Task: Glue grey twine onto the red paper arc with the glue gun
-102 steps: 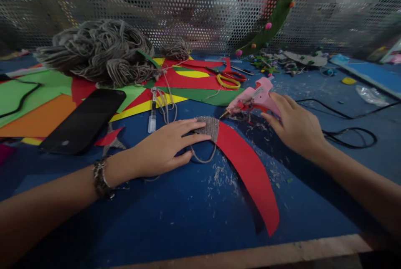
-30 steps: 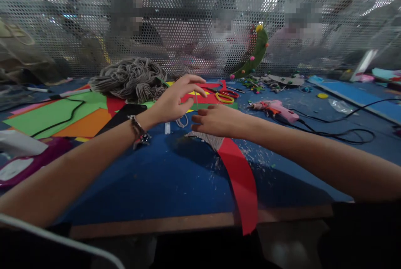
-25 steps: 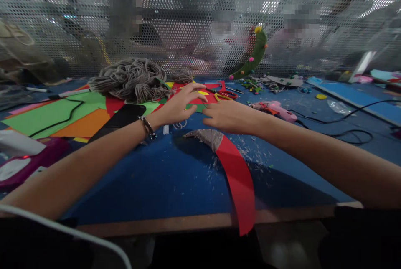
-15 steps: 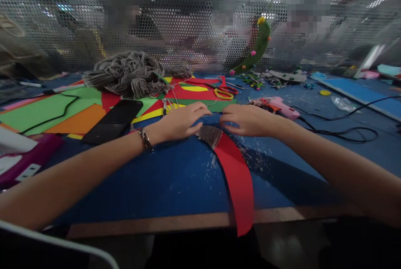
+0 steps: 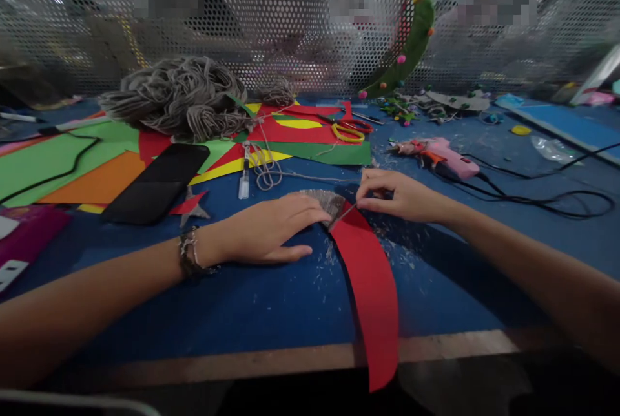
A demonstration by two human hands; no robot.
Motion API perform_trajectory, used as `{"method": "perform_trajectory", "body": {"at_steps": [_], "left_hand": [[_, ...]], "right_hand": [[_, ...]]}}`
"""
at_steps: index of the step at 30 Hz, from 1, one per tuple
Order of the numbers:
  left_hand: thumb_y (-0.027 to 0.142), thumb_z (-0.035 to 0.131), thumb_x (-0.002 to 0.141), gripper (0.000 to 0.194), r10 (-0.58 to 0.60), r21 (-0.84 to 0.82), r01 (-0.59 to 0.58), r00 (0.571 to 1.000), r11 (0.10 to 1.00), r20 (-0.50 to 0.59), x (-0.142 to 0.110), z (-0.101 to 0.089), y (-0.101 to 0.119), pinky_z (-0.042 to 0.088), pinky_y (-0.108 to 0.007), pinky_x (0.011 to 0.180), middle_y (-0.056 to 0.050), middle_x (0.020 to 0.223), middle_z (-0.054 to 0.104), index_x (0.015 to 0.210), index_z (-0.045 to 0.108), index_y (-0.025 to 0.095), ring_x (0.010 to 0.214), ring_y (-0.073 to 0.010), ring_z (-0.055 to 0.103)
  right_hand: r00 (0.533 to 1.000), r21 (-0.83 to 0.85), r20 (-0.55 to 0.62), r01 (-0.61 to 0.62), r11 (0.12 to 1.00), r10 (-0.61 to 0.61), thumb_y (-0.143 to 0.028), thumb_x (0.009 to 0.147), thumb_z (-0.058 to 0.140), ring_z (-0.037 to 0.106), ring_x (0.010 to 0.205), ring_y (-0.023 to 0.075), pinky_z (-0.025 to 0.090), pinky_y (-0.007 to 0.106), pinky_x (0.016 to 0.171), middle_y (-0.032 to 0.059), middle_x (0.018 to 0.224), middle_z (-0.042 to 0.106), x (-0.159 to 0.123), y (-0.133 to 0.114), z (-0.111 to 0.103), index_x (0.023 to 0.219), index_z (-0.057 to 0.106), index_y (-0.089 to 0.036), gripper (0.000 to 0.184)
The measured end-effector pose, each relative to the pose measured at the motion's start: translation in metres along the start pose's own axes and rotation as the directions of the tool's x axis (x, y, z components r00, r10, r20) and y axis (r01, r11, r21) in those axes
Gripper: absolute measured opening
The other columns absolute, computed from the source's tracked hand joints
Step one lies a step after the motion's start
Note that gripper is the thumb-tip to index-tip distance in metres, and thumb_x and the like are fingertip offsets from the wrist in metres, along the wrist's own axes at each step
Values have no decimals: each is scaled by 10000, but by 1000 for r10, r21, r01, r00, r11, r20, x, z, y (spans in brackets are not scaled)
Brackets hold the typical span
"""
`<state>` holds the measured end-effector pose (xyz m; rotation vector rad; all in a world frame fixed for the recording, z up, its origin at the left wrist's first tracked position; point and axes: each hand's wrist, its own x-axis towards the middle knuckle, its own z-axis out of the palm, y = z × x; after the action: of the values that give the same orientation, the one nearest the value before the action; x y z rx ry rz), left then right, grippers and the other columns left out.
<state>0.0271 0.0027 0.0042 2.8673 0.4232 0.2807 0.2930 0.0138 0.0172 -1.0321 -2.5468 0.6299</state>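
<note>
A red curved paper piece (image 5: 371, 280), its upper end wrapped in grey yarn, lies on the blue table with its lower tip past the front edge. My left hand (image 5: 274, 225) rests flat on the wrapped end, fingers stretched out and partly covering it. Between thumb and fingertips of my right hand (image 5: 400, 195) is pinched a grey yarn strand (image 5: 345, 214), pulled taut from the edge of the wrapping. The strand trails back left to loose loops near a small clear-capped tool (image 5: 244, 177). A pink glue gun (image 5: 445, 154) lies beyond my right hand.
A big grey yarn heap (image 5: 179, 96), coloured paper sheets (image 5: 101, 174) and a black phone (image 5: 157, 183) are on the left. Yellow-and-red-handled scissors (image 5: 349, 132) lie behind. A black cord (image 5: 547, 199) runs right. A perforated metal screen (image 5: 290, 22) stands at the back; blurred people are beyond it.
The glue gun, held in my right hand earliest, now lies on the table. My right hand has come to the yarn and pinches it. My left hand has come down from the air onto the wrapped end.
</note>
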Motion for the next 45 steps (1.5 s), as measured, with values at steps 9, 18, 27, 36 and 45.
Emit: {"method": "perform_trajectory", "body": {"at_steps": [9,18,27,36,45], "left_hand": [[393,457,891,422,25,23,-26,999,999,47,-2,-1,-1,357,-455,1036,-157,1251,530,1244,509,167,1233,-307,416],[439,429,897,478,63,47,-64,998,997,23,-2,1,-3,371,-494,1017,-196,1253,522,1243,519,122,1199,-340,445],[457,431,889,456,66,84,-68,997,994,28,-2,3,-4,373,-480,1017,-166,1221,541,1235,521,173,1192,-317,450],[444,442,888,455,70,87,-71,997,994,18,-2,2,-2,389,-493,999,-178,1241,523,1229,534,157,1177,-327,465],[409,444,889,427,46,78,-49,998,996,50,-1,1,-1,365,-480,1023,-151,1256,518,1240,520,176,1196,-310,447]], "right_hand": [[999,35,39,3,999,-5,-261,805,490,409,573,85,329,226,563,-21,630,442,-2,-5,-1,580,468,-188,237],[1000,-9,23,8,1000,-8,-213,794,481,398,529,71,313,207,518,-29,597,440,-1,-3,3,569,439,-191,230],[995,-115,-84,-70,991,61,-279,836,458,417,536,88,311,220,530,-19,582,466,3,-7,8,597,457,-193,254],[984,-196,-153,-119,973,89,-289,860,447,394,496,85,277,215,509,-34,535,443,5,-7,15,609,432,-193,269],[976,-232,-170,-174,957,136,-276,850,445,346,479,88,246,212,506,-46,513,370,10,-9,19,601,346,-205,277]]}}
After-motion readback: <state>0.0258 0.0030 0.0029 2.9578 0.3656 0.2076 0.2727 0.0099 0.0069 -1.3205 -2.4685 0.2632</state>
